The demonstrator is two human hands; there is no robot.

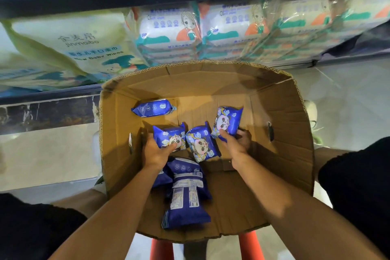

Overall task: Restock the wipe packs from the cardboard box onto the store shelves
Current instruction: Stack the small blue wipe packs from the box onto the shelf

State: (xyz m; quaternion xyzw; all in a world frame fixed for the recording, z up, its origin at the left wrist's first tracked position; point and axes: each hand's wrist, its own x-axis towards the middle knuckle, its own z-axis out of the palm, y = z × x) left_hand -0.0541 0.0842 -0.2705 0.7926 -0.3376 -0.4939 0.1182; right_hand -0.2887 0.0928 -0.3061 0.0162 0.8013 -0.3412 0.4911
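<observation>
An open cardboard box (285, 124) sits in front of me with several small blue panda wipe packs inside. My left hand (155, 151) grips one pack (166, 134) near the box's left wall, thumb across its face. My right hand (236, 143) grips another pack (229, 119), tilted up toward the right. A third panda pack (201, 141) lies loose between my hands. One pack (153, 107) lies face down at the far left. More packs (186, 194) lie label side up near the front.
Beyond the box, a low shelf (50, 96) holds large white baby wipe bags (69, 44) on the left and stacked white wipe packs (168, 29) in plastic to the right. A red stool (161, 249) stands under the box. Pale floor lies on both sides.
</observation>
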